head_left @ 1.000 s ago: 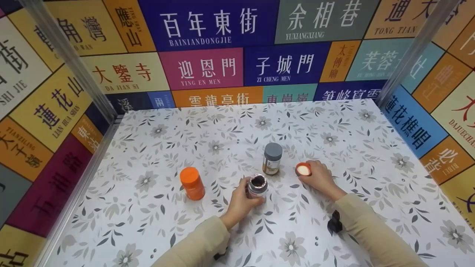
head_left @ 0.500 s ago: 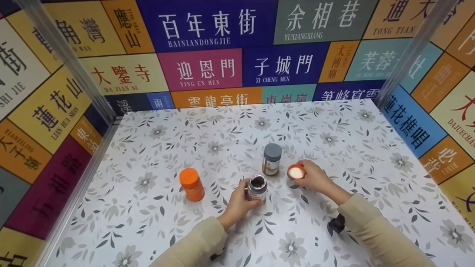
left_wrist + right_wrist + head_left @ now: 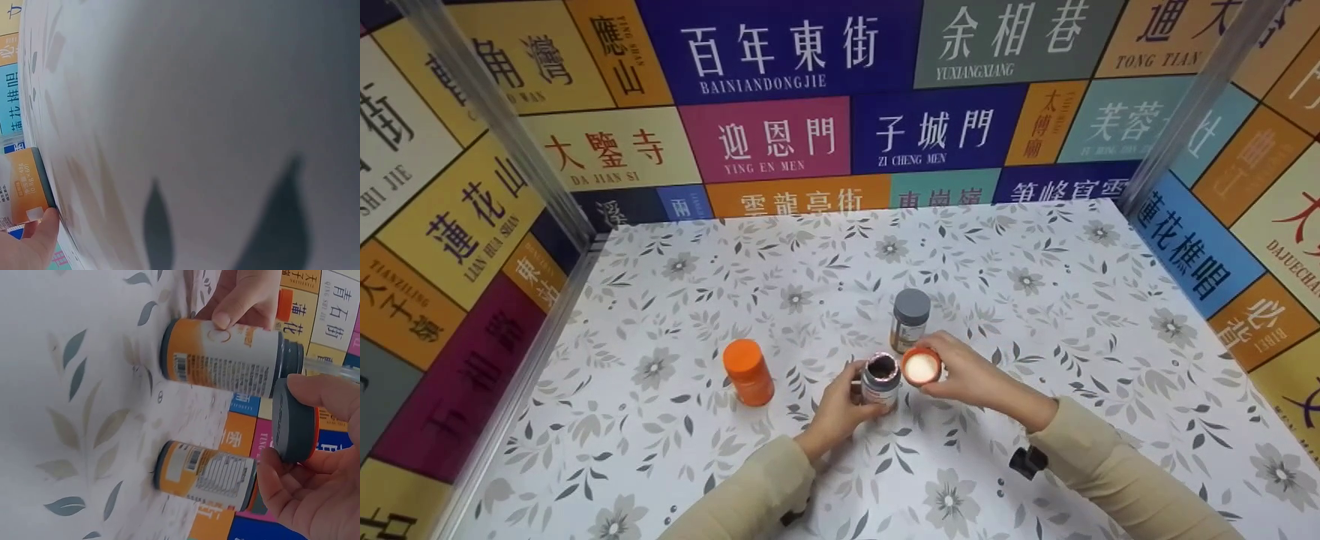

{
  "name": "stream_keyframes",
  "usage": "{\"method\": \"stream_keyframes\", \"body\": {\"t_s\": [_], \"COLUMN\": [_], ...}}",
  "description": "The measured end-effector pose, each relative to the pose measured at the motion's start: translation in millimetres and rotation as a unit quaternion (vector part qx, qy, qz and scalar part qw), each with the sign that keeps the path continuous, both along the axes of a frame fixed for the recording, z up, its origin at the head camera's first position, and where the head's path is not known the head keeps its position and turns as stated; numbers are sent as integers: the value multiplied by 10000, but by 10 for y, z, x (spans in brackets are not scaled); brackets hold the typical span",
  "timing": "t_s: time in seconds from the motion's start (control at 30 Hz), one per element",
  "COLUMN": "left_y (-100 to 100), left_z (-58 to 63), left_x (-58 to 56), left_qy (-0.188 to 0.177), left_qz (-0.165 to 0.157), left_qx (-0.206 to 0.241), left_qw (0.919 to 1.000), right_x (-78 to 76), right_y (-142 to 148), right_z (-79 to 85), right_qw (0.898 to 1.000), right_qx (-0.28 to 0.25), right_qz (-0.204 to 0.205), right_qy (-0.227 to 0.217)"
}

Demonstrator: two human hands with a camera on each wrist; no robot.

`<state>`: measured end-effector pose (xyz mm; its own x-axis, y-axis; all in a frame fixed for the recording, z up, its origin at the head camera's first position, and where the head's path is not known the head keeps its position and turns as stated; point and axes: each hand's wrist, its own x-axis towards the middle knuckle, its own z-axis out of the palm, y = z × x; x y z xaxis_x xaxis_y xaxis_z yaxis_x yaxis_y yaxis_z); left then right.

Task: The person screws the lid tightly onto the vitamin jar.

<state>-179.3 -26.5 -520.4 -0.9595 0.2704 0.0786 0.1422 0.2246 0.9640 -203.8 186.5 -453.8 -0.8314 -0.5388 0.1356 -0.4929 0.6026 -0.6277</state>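
Observation:
My left hand [image 3: 841,409] grips an uncapped supplement bottle [image 3: 880,391] standing upright on the table; its dark opening is ringed by torn foil. In the right wrist view this bottle [image 3: 225,354] has an orange and white label and a bare threaded neck. My right hand [image 3: 971,375] pinches a bottle cap [image 3: 922,367] by its edge, the pale inside facing up with an orange rim. From the side the cap [image 3: 295,422] looks dark grey, close beside the bottle's neck. A capped grey bottle [image 3: 911,315] stands just behind, its lower part partly covered by the cap.
An orange bottle [image 3: 748,379] with an orange lid stands to the left of my left hand. The table [image 3: 780,262] wears a floral cloth, and walls of coloured sign panels [image 3: 765,139] rise at its back and sides.
My right hand has carried the cap leftward and slightly nearer to me, from the right of the capped bottle to beside the uncapped one. The left hand and its bottle have stayed nearly still.

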Motion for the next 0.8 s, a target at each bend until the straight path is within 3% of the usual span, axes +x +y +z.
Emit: {"method": "stream_keyframes", "body": {"t_s": [0.1, 0.2, 0.5, 0.8], "left_y": [-2, 1, -2, -9], "left_z": [-150, -146, 127, -157], "left_x": [-55, -55, 49, -63], "left_qy": [-6, -33, -94, -10], "left_qz": [-16, 0, -27, -44], "left_qx": [11, 5, 123, -10], "left_qw": [10000, 10000, 9999, 10000], "right_x": [10, 19, 27, -39], "right_y": [-48, -70, -100, -190], "right_z": [18, 30, 76, 23], "right_qw": [9993, 9978, 9948, 9943], "right_qx": [200, 322, 380, -664], "right_qz": [37, 60, 238, 670], "right_qy": [298, 580, 916, 499]}}
